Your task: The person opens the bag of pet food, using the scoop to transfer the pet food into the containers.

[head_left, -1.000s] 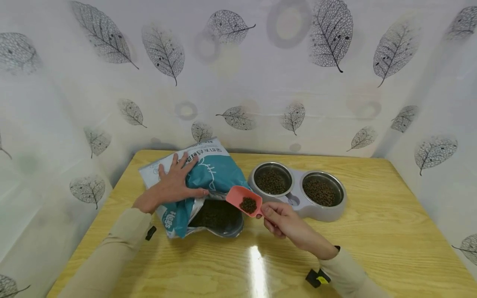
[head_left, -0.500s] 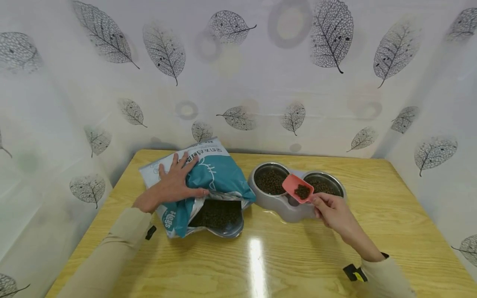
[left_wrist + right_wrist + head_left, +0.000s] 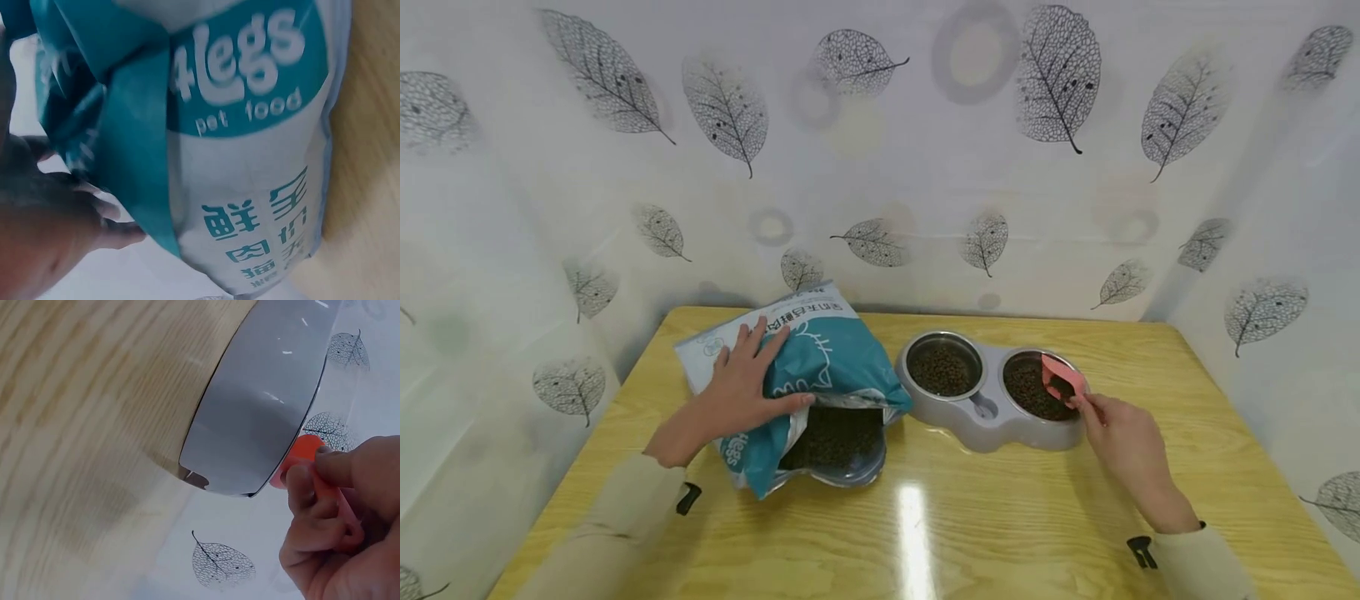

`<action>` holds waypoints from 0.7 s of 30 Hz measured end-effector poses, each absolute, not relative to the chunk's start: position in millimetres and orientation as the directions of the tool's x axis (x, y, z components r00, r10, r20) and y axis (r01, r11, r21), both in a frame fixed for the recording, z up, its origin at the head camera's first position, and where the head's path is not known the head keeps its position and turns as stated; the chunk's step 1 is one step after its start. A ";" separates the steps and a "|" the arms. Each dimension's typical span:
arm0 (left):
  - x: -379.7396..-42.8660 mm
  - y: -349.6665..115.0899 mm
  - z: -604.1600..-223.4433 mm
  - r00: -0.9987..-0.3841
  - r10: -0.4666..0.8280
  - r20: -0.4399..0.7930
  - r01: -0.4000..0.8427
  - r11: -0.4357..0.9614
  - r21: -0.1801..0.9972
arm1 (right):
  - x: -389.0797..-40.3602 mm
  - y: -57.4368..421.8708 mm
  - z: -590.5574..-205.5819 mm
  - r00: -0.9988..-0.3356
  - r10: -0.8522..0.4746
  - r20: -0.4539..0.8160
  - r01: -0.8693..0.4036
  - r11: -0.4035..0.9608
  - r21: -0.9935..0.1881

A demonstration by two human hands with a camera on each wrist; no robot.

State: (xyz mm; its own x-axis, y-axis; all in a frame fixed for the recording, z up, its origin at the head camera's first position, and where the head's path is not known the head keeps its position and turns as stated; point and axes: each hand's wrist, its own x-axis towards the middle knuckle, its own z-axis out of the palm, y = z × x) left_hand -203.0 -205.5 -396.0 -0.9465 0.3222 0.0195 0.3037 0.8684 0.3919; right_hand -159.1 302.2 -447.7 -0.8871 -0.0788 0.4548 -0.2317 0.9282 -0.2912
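Observation:
My right hand (image 3: 1126,446) grips the handle of a pink scoop (image 3: 1066,372), which is tilted over the right bowl (image 3: 1028,414) with dark kibble (image 3: 1060,387) in it. In the right wrist view the fingers (image 3: 312,537) curl round the scoop's handle beside the grey feeder wall (image 3: 250,406). My left hand (image 3: 737,392) lies with spread fingers on a teal and white pet food bag (image 3: 842,354). The bag's mouth faces the near side, and kibble (image 3: 835,437) shows inside. The left wrist view shows the bag's printed side (image 3: 250,156) close up.
The grey double feeder (image 3: 955,417) stands right of the bag on a wooden table (image 3: 1000,517). Its left bowl (image 3: 943,364) also holds kibble. Behind the table hangs a white leaf-patterned cloth (image 3: 910,183), with more of it along both sides.
My right hand has carried the scoop of kibble from beside the bag's mouth, rightward across the feeder, and tipped it over the right bowl. The left hand stays on the bag.

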 end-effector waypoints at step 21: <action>-127.2 -196.2 -378.1 -0.892 0.435 -0.120 0.353 0.838 0.415 | -155.3 352.7 -453.9 -0.986 0.022 0.165 -0.020 0.969 -0.245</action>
